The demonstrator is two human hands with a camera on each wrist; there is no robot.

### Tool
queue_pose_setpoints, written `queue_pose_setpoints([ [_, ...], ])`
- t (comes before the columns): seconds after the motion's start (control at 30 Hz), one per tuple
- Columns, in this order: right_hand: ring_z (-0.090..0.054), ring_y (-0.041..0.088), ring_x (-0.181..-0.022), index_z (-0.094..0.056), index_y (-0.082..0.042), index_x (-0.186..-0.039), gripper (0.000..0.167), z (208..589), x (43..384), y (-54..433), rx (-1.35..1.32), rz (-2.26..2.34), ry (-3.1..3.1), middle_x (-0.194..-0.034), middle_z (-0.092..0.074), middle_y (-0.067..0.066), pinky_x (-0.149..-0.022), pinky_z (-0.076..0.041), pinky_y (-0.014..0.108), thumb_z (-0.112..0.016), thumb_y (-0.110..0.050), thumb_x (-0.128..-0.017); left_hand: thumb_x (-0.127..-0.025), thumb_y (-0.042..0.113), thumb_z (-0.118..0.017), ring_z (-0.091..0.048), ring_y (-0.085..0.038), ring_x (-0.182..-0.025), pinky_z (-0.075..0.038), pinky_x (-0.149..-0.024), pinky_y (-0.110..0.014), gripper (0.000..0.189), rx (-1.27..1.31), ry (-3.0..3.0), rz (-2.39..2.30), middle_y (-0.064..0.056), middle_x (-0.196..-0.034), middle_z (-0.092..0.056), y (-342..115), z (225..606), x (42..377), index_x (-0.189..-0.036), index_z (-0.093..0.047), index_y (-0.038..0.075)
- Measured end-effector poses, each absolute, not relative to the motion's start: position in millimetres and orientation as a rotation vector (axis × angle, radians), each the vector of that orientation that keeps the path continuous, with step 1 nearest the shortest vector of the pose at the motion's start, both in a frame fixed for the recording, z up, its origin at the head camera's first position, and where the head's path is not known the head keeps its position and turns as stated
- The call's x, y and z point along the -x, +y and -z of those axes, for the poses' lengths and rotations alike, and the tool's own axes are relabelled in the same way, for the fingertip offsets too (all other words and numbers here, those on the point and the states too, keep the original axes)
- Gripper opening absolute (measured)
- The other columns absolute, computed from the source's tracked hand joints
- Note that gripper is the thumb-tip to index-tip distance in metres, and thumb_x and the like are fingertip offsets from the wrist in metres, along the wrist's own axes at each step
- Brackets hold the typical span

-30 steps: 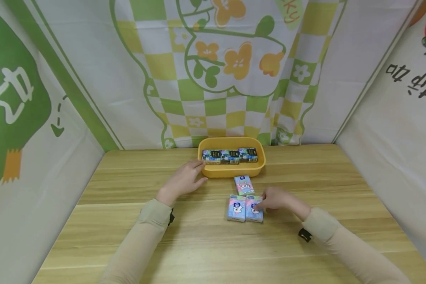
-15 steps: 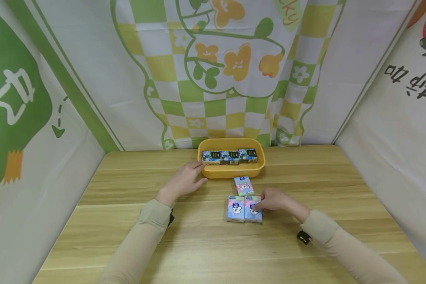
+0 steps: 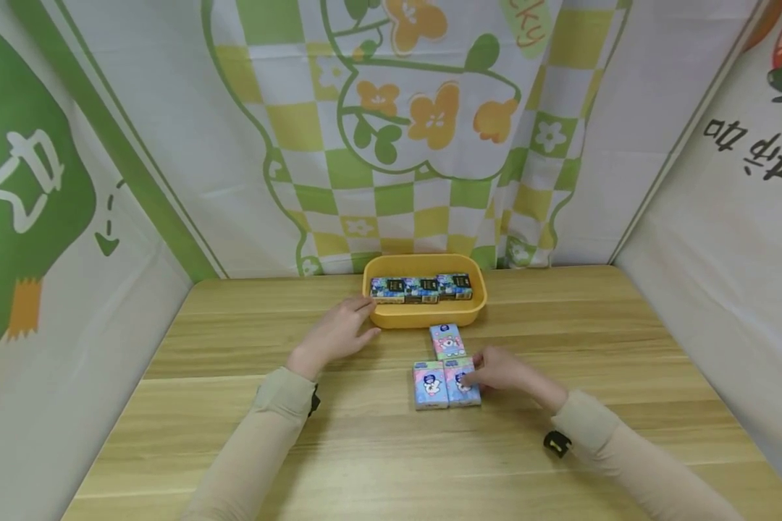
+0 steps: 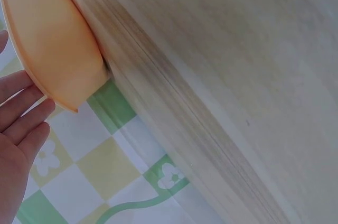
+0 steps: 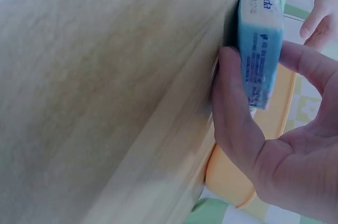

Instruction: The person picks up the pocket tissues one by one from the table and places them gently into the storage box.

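My right hand [image 3: 500,367] pinches a pocket tissue pack [image 5: 259,49], thumb on its printed face and fingers under it; in the right wrist view it tilts up off the table. Against its left side lies a second tissue pack [image 3: 429,387]. Just behind them a third tissue pack [image 3: 447,340] lies near the front of a yellow basket [image 3: 423,319]. My left hand [image 3: 339,329] has its fingers extended, the tips touching the basket's left rim; the left wrist view shows them along its wall.
Inside the basket, three dark blue patterned packs [image 3: 421,289] sit in a row. The basket stands at the back of the wooden table [image 3: 365,456], close to a checked green-and-yellow cloth [image 3: 397,195]. White printed cloth walls flank both sides.
My right hand has shifted slightly left and lifted its tissue pack a little. The pack beside it has been nudged left and turned slightly. My left hand stays put.
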State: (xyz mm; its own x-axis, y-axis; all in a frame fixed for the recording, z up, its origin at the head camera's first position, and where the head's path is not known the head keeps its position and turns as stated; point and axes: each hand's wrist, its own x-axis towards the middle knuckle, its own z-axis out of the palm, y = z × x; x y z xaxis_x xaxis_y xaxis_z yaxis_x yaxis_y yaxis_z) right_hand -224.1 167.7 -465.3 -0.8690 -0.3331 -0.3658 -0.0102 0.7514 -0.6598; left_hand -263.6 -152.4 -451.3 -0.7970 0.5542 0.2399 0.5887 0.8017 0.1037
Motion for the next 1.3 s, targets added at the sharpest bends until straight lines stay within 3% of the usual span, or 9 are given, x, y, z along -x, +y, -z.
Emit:
queue_pose_setpoints([
  [0.17,-0.059,0.014,-0.059,-0.064,0.002,-0.088,0.024,469,223,167,0.256,1.015,2.456,-0.069,-0.063,0.005,-0.054,-0.053,0.026,-0.073,-0.019,-0.08,-0.093,0.035,-0.06,-0.049,-0.034,-0.127,-0.041,-0.109,-0.044,0.055,0.893,-2.795,0.259,-0.02,-0.136,-0.053,-152,451,263,-0.132,-0.053,-0.004],
  [0.4,-0.064,0.014,-0.068,-0.055,0.013,-0.116,0.054,466,221,166,0.196,1.039,2.471,-0.084,-0.068,0.009,-0.063,-0.057,0.028,-0.074,-0.021,-0.079,-0.093,0.034,-0.06,-0.048,-0.035,-0.127,-0.04,-0.11,-0.044,0.055,0.892,-2.796,0.264,-0.02,-0.136,-0.052,-153,450,264,-0.132,-0.052,-0.004],
  [0.67,-0.058,0.013,-0.066,-0.068,0.001,-0.09,0.024,463,221,165,0.186,1.044,2.456,-0.075,-0.065,0.005,-0.058,-0.053,0.026,-0.072,-0.022,-0.083,-0.093,0.033,-0.06,-0.047,-0.035,-0.128,-0.038,-0.111,-0.045,0.055,0.888,-2.794,0.273,-0.021,-0.136,-0.052,-154,451,266,-0.132,-0.052,-0.004],
  [1.03,-0.064,0.018,-0.054,-0.053,0.007,-0.112,0.031,467,213,163,0.062,1.206,2.314,-0.071,-0.053,0.007,-0.054,-0.059,0.032,-0.063,-0.013,-0.09,-0.093,0.032,-0.061,-0.048,-0.035,-0.128,-0.039,-0.11,-0.045,0.054,0.906,-2.791,0.284,-0.021,-0.136,-0.052,-153,452,262,-0.132,-0.053,-0.004],
  [1.3,-0.065,0.017,-0.06,-0.049,0.012,-0.118,0.041,464,211,162,0.054,1.225,2.304,-0.089,-0.057,0.012,-0.06,-0.06,0.031,-0.065,-0.012,-0.088,-0.093,0.034,-0.059,-0.049,-0.034,-0.127,-0.038,-0.111,-0.045,0.054,0.904,-2.783,0.261,-0.02,-0.135,-0.053,-154,453,262,-0.131,-0.053,-0.004],
])
